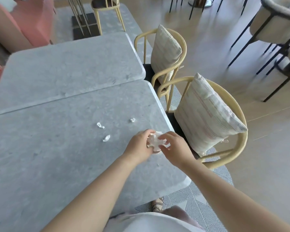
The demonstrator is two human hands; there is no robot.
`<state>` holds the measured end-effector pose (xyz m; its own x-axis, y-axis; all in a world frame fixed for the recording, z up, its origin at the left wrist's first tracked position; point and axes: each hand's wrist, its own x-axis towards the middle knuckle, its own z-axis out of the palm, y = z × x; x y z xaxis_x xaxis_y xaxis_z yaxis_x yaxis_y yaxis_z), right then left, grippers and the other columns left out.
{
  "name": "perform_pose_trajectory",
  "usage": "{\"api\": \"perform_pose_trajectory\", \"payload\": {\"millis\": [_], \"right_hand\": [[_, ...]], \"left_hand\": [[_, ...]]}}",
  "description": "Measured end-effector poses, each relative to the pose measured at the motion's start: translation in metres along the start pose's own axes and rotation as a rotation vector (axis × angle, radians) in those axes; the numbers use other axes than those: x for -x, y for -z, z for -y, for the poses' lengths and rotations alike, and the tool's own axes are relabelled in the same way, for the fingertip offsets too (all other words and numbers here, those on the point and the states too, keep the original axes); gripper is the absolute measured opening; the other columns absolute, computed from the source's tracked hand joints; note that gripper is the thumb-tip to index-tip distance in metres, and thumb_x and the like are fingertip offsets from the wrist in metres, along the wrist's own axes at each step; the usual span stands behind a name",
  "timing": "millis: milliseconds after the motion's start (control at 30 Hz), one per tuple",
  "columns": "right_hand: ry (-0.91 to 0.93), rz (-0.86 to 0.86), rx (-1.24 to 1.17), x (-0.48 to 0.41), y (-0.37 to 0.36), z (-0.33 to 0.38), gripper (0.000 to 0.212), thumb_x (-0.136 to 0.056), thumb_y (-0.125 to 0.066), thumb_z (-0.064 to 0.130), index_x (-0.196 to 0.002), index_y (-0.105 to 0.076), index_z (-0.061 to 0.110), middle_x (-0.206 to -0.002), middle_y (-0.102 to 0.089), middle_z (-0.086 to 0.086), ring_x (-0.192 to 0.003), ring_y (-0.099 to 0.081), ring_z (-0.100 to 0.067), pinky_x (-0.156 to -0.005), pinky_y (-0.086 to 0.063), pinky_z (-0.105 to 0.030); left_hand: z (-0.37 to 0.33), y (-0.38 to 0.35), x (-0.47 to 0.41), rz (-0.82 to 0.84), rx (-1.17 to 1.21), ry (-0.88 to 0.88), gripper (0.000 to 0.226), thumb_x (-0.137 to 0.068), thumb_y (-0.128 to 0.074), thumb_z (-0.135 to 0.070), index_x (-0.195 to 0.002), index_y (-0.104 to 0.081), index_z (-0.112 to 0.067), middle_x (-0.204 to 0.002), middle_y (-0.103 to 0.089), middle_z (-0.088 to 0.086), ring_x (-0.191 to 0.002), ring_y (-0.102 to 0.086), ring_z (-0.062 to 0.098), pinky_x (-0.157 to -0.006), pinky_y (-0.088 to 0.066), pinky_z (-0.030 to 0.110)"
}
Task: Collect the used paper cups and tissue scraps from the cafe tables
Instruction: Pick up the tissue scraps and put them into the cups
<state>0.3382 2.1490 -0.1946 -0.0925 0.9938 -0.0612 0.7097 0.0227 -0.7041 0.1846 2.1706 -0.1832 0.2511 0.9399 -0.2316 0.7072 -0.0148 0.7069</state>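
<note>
Over the table [57, 148] edge, left hand [139, 145] and right hand [177, 146] fingers around tissue-filled paper cup [155, 149].

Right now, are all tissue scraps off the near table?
No: three tissue scraps lie loose on the near table, beyond the left hand.

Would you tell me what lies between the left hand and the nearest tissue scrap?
Nothing: the head view shows only bare grey table top between the left hand and that tissue scrap.

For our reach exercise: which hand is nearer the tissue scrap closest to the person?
Left. The left hand, gripping the paper cup, is just right of the tissue scrap; the right hand is farther right.
</note>
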Motion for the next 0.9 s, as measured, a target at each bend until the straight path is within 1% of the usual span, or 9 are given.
{"api": "perform_pose_trajectory", "payload": {"millis": [67, 233, 333, 433, 533, 667, 733, 800, 900], "right_hand": [[0.001, 0.037, -0.004, -0.007, 0.000, -0.006, 0.025, -0.081, -0.064, 0.008, -0.105, -0.064, 0.012, -0.106, -0.059, 0.000, -0.079, -0.059, -0.016, -0.076, -0.052, -0.033], [0.021, 0.075, -0.017, -0.017, -0.003, -0.015, 0.024, -0.081, -0.062, 0.004, -0.103, -0.064, 0.012, -0.103, -0.059, 0.000, -0.080, -0.059, -0.016, -0.076, -0.052, -0.035], [0.019, 0.064, -0.026, -0.021, -0.004, -0.016, 0.021, -0.081, -0.061, 0.004, -0.099, -0.064, 0.014, -0.101, -0.059, 0.001, -0.079, -0.059, -0.016, -0.074, -0.053, -0.036], [0.034, 0.081, 0.009, -0.022, -0.006, -0.016, 0.020, -0.081, -0.060, 0.007, -0.099, -0.064, 0.016, -0.103, -0.059, 0.004, -0.081, -0.060, -0.016, -0.074, -0.053, -0.037], [0.086, 0.113, 0.085, -0.021, -0.008, -0.017, 0.022, -0.082, -0.059, 0.011, -0.102, -0.063, 0.019, -0.108, -0.059, 0.006, -0.089, -0.059, -0.017, -0.072, -0.052, -0.037], [0.138, 0.110, 0.138, -0.018, -0.010, -0.019, 0.021, -0.082, -0.059, 0.015, -0.102, -0.064, 0.019, -0.109, -0.060, 0.007, -0.099, -0.055, -0.015, -0.071, -0.051, -0.033], [0.145, 0.103, 0.139, -0.017, -0.011, -0.019, 0.020, -0.082, -0.060, 0.016, -0.101, -0.065, 0.018, -0.111, -0.059, 0.006, -0.102, -0.055, -0.015, -0.073, -0.052, -0.032], [0.148, 0.105, 0.141, -0.015, -0.013, -0.018, 0.021, -0.081, -0.061, 0.017, -0.101, -0.065, 0.018, -0.113, -0.059, 0.005, -0.104, -0.054, -0.016, -0.074, -0.052, -0.032], [0.152, 0.113, 0.137, -0.014, -0.016, -0.016, 0.020, -0.080, -0.064, 0.020, -0.100, -0.066, 0.017, -0.113, -0.058, 0.003, -0.104, -0.054, -0.017, -0.075, -0.051, -0.032]], "left_hand": [[0.003, -0.002, -0.006, 0.024, -0.010, 0.008, 0.049, -0.076, -0.063, -0.004, -0.121, -0.054, -0.023, -0.116, -0.057, 0.002, -0.094, -0.060, 0.017, -0.087, -0.051, 0.033], [0.013, 0.002, -0.016, 0.025, -0.036, 0.004, 0.046, -0.078, -0.057, 0.000, -0.118, -0.055, -0.022, -0.117, -0.056, 0.000, -0.092, -0.059, 0.015, -0.086, -0.050, 0.030], [0.018, 0.007, -0.020, 0.028, -0.065, -0.007, 0.042, -0.080, -0.057, -0.002, -0.117, -0.056, -0.022, -0.117, -0.055, 0.000, -0.097, -0.057, 0.014, -0.086, -0.048, 0.026], [0.022, 0.008, -0.026, 0.054, -0.103, -0.017, 0.038, -0.082, -0.058, -0.006, -0.116, -0.056, -0.023, -0.120, -0.052, -0.002, -0.103, -0.056, 0.014, -0.087, -0.046, 0.025], [0.023, 0.004, -0.030, 0.090, -0.168, -0.045, 0.037, -0.083, -0.058, -0.008, -0.118, -0.055, -0.021, -0.121, -0.049, -0.004, -0.104, -0.055, 0.015, -0.087, -0.045, 0.026], [0.028, -0.002, -0.032, 0.132, -0.234, -0.063, 0.033, -0.085, -0.056, -0.013, -0.117, -0.055, -0.021, -0.118, -0.045, -0.006, -0.095, -0.055, 0.015, -0.078, -0.044, 0.024], [0.030, -0.003, -0.032, 0.155, -0.254, -0.044, 0.030, -0.088, -0.053, -0.018, -0.117, -0.055, -0.021, -0.116, -0.046, -0.005, -0.091, -0.056, 0.016, -0.077, -0.046, 0.027], [0.032, -0.002, -0.033, 0.164, -0.264, -0.028, 0.027, -0.089, -0.051, -0.022, -0.115, -0.056, -0.021, -0.112, -0.050, -0.002, -0.091, -0.056, 0.018, -0.079, -0.047, 0.031], [0.037, 0.002, -0.031, 0.154, -0.267, -0.022, 0.025, -0.088, -0.050, -0.022, -0.112, -0.059, -0.018, -0.106, -0.058, 0.002, -0.095, -0.057, 0.020, -0.080, -0.044, 0.027]]}}
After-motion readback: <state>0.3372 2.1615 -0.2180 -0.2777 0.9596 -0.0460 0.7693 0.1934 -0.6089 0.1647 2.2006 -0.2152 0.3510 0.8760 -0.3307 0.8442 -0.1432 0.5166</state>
